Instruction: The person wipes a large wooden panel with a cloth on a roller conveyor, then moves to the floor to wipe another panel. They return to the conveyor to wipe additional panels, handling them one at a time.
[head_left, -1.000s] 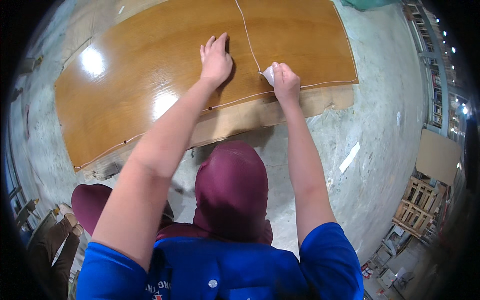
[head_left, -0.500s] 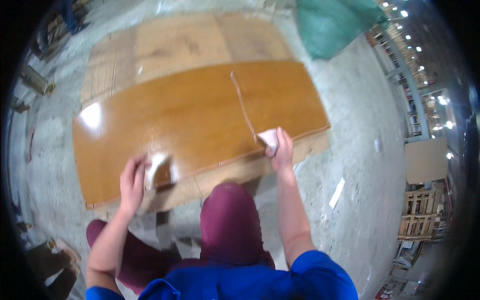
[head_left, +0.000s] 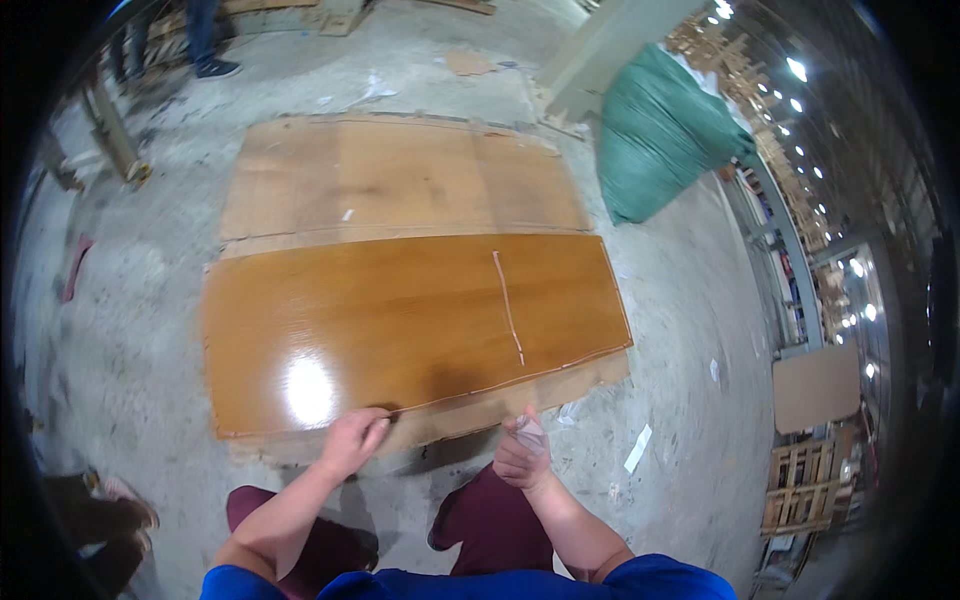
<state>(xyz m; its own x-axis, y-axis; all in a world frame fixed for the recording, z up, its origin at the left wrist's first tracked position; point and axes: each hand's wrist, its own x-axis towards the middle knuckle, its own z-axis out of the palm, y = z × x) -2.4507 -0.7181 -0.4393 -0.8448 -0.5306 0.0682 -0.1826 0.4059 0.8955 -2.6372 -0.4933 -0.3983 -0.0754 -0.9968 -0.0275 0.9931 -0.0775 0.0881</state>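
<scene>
A glossy brown wooden panel (head_left: pixel 400 310) lies flat on cardboard. A thin pale strip (head_left: pixel 508 308) runs across its right part, and similar pale lines follow its near and right edges. My left hand (head_left: pixel 352 443) is at the near edge of the panel, its fingers bent and closed at the rim; anything between them is hidden. Just off the near edge, to the right, my right hand (head_left: pixel 524 458) is closed round a crumpled whitish piece of thin material (head_left: pixel 530 434), its index finger side pointing up toward the panel.
Flattened cardboard (head_left: pixel 400 170) spreads beyond the panel. A full green sack (head_left: pixel 665 140) stands by a pillar (head_left: pixel 610 60) at the far right. Pallets (head_left: pixel 800 480) and a brown board (head_left: pixel 817 388) are at the right. A person's leg (head_left: pixel 200 35) shows far left, another person's shoes lower left.
Both hands have drawn together toward the near edge; the left went right, the right came nearer with its whitish piece. The whitish piece by my left hand no longer shows. The view has shifted.
</scene>
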